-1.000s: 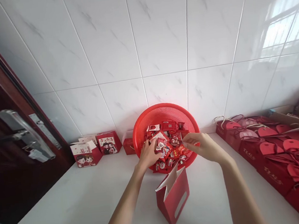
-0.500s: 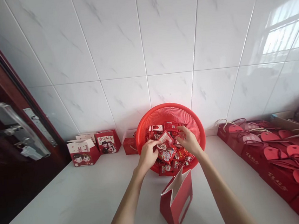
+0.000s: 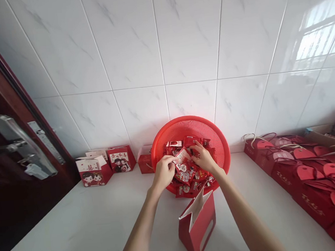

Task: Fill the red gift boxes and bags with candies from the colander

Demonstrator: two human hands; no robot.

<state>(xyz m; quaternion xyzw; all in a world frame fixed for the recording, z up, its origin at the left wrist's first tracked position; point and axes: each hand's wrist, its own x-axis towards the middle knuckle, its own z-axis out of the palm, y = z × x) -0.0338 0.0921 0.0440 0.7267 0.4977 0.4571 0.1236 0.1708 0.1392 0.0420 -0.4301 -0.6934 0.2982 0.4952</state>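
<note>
A round red plastic basket (image 3: 220, 140) stands against the wall, with many red candy packets in it. Over its left part my left hand (image 3: 165, 172) is closed, its thumb and finger pinching the edge of a red and white packet (image 3: 183, 167). My right hand (image 3: 204, 158) is over the right part of the basket, fingers bent down among the packets at the right of that packet; whether it grips one is hidden. In front of the basket an open red paper bag (image 3: 198, 225) stands upright, its white inside showing.
Small red boxes with cartoon figures (image 3: 93, 176) stand at the left by the wall, and another red box (image 3: 145, 163) is beside the basket. Rows of red gift bags (image 3: 298, 192) fill the right side, near a cardboard box (image 3: 334, 139). A dark door (image 3: 10, 156) is far left.
My right hand has moved a little left and down, closer to my left hand. My left hand has shifted slightly and stays at the packet.
</note>
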